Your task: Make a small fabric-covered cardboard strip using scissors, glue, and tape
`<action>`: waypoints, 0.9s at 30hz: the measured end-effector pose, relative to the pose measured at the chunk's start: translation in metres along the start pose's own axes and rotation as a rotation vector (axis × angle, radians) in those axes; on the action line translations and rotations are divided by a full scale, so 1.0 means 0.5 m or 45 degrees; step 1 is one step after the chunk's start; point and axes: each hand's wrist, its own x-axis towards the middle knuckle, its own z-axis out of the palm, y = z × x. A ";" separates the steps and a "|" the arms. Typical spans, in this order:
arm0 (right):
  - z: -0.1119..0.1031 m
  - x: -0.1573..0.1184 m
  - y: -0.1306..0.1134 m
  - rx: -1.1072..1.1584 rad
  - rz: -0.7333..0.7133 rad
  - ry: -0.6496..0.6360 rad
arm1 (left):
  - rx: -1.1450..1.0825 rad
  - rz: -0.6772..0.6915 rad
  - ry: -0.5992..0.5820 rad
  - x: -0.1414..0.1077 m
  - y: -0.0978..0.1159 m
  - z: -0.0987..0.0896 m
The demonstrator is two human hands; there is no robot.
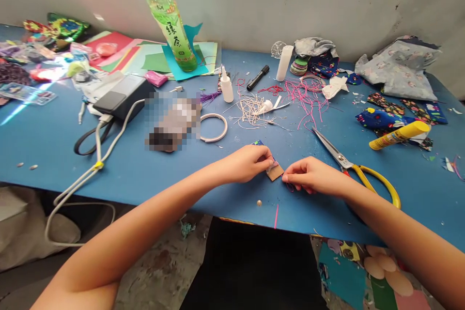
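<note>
My left hand [252,163] is closed on a small brown cardboard piece [275,172], with a bit of blue patterned fabric showing behind the fingers. Just to the right, my right hand [306,175] pinches a thin purple-pink cord [289,187] beside the cardboard's corner. Large yellow-handled scissors [341,160] lie open beyond my right hand, partly behind the forearm. A small round bead [259,203] and a short pink strip [276,216] lie near the table's front edge.
Behind the hands are a white ring [225,128], a glue bottle [226,88], a black marker [258,77] and tangled pink cords [303,97]. A yellow glue stick [399,135] is at the right. A green tea bottle [170,24] stands at the back; a white cable [78,181] hangs over the left edge.
</note>
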 end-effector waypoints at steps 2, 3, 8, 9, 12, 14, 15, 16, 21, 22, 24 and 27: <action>0.000 -0.001 -0.002 0.006 0.006 0.000 | 0.021 0.004 -0.028 0.001 0.002 -0.006; 0.001 -0.001 -0.002 0.010 0.006 0.002 | 0.027 0.006 -0.042 0.002 0.002 -0.009; 0.006 -0.003 0.006 0.032 -0.015 0.012 | -0.012 0.026 -0.081 0.007 -0.005 -0.018; 0.007 -0.003 0.008 0.037 -0.021 0.012 | -0.027 0.030 -0.078 0.007 -0.008 -0.017; 0.009 -0.006 0.015 0.048 -0.037 0.001 | -0.071 0.038 -0.041 -0.001 -0.015 -0.004; 0.008 -0.011 0.018 0.049 -0.049 -0.013 | -0.067 0.139 0.006 -0.010 -0.019 0.012; 0.007 -0.013 0.018 0.046 -0.057 -0.022 | -0.023 0.248 0.045 -0.015 -0.021 0.021; 0.006 -0.016 0.018 0.038 -0.066 -0.030 | 0.065 0.377 0.091 -0.020 -0.023 0.030; -0.004 -0.027 0.018 -0.015 -0.112 -0.008 | 0.761 0.705 0.260 -0.040 -0.031 0.055; -0.006 -0.029 0.019 -0.023 -0.119 -0.001 | 0.810 0.716 0.255 -0.044 -0.032 0.056; -0.010 -0.031 0.022 -0.034 -0.130 0.007 | 0.817 0.694 0.224 -0.055 -0.034 0.056; -0.014 -0.032 0.026 -0.044 -0.145 0.010 | 0.830 0.631 0.117 -0.074 -0.037 0.063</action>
